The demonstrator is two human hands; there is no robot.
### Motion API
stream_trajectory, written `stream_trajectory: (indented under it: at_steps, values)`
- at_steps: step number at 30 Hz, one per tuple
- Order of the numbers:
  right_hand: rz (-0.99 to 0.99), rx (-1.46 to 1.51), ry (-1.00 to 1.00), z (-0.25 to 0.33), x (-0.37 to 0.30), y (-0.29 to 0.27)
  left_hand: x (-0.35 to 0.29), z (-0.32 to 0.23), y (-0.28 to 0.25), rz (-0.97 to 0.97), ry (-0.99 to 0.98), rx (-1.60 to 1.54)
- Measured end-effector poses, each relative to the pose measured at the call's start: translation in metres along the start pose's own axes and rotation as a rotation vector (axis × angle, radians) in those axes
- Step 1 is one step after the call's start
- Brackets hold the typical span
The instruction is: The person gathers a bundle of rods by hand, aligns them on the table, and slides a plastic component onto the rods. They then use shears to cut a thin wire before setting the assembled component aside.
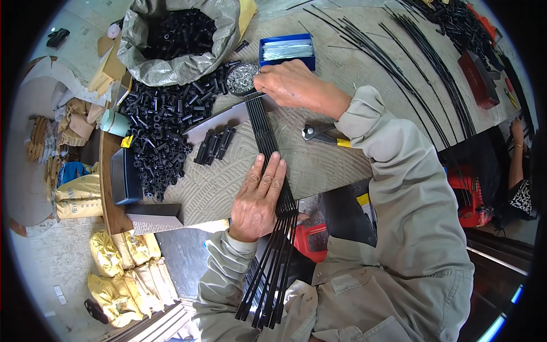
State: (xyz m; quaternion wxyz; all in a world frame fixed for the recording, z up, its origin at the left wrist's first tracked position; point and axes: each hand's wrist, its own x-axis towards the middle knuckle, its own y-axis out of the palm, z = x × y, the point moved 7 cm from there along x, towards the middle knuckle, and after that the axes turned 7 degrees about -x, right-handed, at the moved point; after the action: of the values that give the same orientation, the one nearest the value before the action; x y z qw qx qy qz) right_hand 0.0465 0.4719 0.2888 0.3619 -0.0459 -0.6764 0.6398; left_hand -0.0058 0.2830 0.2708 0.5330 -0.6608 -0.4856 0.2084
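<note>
A flat row of thin black rods runs from the table down over its near edge, the thicker lower ends fanning out above my lap. My left hand lies on the row with its fingers stretched out, pressing beside and over it. At the rods' far ends, my right hand is closed in a pinch; whatever is between its fingertips is hidden. Just left of those fingertips sits a round dish of small shiny metal pieces. Pliers with yellow-marked handles lie to the right of the rods. Several short black tubes lie left of them.
Loose black plastic parts are heaped at the left, below an open grey sack. Beyond my right hand stands a blue box of thin silvery strips. More long black rods lie at the right, near a dark red box.
</note>
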Motion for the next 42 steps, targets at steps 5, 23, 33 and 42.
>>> stream_trajectory:
  at_steps: [5,23,33,42]
  values:
    - [-0.078,0.108,-0.024,-0.001,0.000,-0.005,0.000,0.000,0.000,-0.002,-0.005,0.001]
    - [-0.094,-0.184,0.210,-0.087,0.025,-0.019,-0.004,0.001,-0.003,-0.078,-0.017,0.065]
    - [-0.223,-0.493,-0.081,-0.066,0.023,-0.029,-0.017,0.003,0.007,-0.130,0.052,0.178]
    - [0.008,0.822,0.186,0.058,-0.072,-0.158,-0.016,-0.031,-0.042,-0.261,0.138,0.163]
